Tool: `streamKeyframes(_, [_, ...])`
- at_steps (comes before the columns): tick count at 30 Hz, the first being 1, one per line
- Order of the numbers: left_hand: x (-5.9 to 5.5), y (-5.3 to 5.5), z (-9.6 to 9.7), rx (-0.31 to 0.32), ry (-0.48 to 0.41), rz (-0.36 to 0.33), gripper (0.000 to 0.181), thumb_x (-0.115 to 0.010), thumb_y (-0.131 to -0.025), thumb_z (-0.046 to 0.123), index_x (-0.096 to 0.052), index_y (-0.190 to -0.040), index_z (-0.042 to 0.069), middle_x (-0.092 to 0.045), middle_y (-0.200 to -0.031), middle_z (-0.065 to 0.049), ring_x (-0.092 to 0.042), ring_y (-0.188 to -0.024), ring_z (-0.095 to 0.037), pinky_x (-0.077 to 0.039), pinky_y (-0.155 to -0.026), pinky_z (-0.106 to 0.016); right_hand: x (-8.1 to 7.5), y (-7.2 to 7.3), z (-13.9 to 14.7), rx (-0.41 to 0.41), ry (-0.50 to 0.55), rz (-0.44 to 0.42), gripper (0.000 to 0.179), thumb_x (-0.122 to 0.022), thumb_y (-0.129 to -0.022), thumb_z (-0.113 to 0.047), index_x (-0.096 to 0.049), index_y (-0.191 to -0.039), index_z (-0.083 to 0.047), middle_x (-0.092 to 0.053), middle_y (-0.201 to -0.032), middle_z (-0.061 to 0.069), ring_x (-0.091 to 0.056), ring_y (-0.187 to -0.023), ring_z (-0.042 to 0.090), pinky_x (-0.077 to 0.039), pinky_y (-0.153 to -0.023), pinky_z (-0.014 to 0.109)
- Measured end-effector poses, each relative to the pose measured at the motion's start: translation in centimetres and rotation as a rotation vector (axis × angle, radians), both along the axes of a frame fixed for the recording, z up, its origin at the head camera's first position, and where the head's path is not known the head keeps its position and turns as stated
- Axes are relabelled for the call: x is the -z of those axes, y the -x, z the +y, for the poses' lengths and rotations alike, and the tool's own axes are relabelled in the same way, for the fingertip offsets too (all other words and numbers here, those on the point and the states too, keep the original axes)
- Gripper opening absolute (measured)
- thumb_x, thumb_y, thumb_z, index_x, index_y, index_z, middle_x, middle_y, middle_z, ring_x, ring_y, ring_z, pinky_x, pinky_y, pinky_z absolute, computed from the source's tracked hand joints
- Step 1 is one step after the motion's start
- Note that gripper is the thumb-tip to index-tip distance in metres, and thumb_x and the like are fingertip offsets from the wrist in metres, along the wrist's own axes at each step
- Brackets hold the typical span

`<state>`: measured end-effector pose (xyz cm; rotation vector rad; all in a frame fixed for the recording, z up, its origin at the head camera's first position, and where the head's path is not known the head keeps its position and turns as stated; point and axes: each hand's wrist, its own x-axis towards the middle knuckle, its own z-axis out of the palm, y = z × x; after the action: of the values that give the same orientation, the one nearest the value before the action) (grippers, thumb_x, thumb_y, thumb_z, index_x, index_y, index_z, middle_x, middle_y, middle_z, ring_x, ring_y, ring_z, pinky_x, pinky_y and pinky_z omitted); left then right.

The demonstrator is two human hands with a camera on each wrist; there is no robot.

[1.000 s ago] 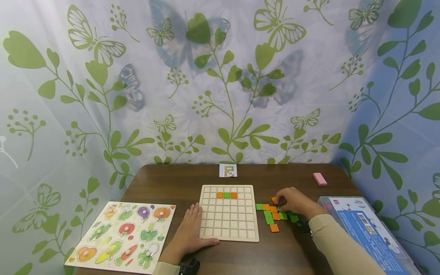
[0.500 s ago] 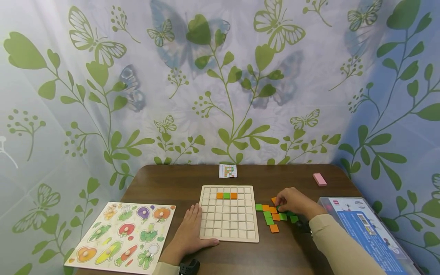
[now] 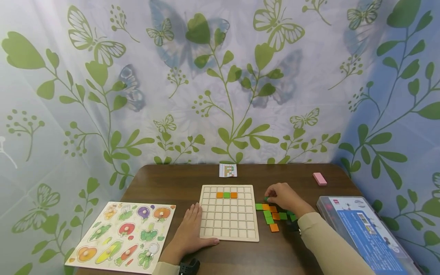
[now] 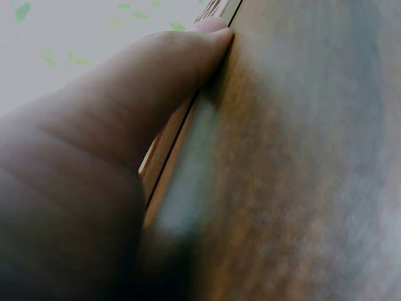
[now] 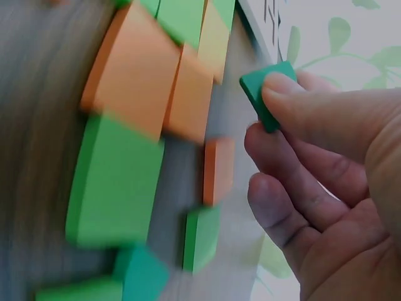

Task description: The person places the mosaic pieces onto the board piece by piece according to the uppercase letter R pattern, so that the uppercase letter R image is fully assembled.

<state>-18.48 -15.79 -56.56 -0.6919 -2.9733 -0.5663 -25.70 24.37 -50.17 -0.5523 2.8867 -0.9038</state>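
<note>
Small dark-green square tile (image 5: 255, 89) just right of pale wooden square grid board (image 3: 228, 223); tilted, thin edge facing lower left in right-wrist view, long axis unclear. Right hand (image 3: 284, 198): fingers pinching tile. Left hand (image 3: 188, 231): fingers straight, at board's left edge.

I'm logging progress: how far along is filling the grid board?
Done: three tiles, orange, green, orange, sit in the grid board, second row from the far edge. In hand: the right hand pinches a dark green tile, off the board. Remaining: the other squares are bare and loose tiles lie beside the board, so it's probably early on.
</note>
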Motion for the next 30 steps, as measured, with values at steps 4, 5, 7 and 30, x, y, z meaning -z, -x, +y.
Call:
streamKeyframes(4, [0.0,0.0,0.0,0.005,0.000,-0.001,0.137,-0.065,-0.077,0.089,-0.027,-0.160,-0.013,-0.021,-0.167,-0.031,-0.018,-0.155,-0.044,-0.018,-0.125,-0.053,0.3,0.4,-1.1,0.018,0.017,-0.006,0.011,-0.079,-0.093,-0.001,-0.077,-0.098,-0.010,-0.068,-0.088,-0.006,-0.064,-0.081,0.012,-0.059,-0.073,0.036])
streamKeyframes(5, [0.0,0.0,0.0,0.007,-0.001,-0.001,0.137,-0.065,-0.077,0.089,-0.027,-0.160,-0.013,-0.021,-0.167,-0.031,-0.018,-0.155,-0.045,-0.017,-0.125,-0.053,0.3,0.5,-1.4,0.018,0.019,0.001,0.010,-0.080,-0.093,-0.001,-0.078,-0.098,-0.010,-0.068,-0.088,-0.006,-0.064,-0.081,0.012,-0.059,-0.073,0.036])
streamKeyframes(7, [-0.1,0.0,0.1,0.008,-0.004,0.001,0.137,-0.066,-0.077,0.088,-0.027,-0.160,-0.013,-0.021,-0.167,-0.031,-0.019,-0.155,-0.045,-0.017,-0.125,-0.053,0.3,0.7,-1.9,0.020,0.028,0.012,0.009,-0.080,-0.093,-0.003,-0.078,-0.098,-0.010,-0.068,-0.088,-0.007,-0.064,-0.080,0.012,-0.059,-0.073,0.036])
streamKeyframes(30, [-0.3,-0.1,0.1,-0.001,-0.005,-0.012,0.136,-0.066,-0.077,0.088,-0.026,-0.160,-0.013,-0.020,-0.168,-0.030,-0.018,-0.156,-0.043,-0.017,-0.125,-0.053,0.8,2.3,-7.9,0.125,0.122,-0.028,0.004,-0.077,-0.096,-0.004,-0.077,-0.099,-0.005,-0.068,-0.088,-0.004,-0.064,-0.078,0.013,-0.058,-0.069,0.033])
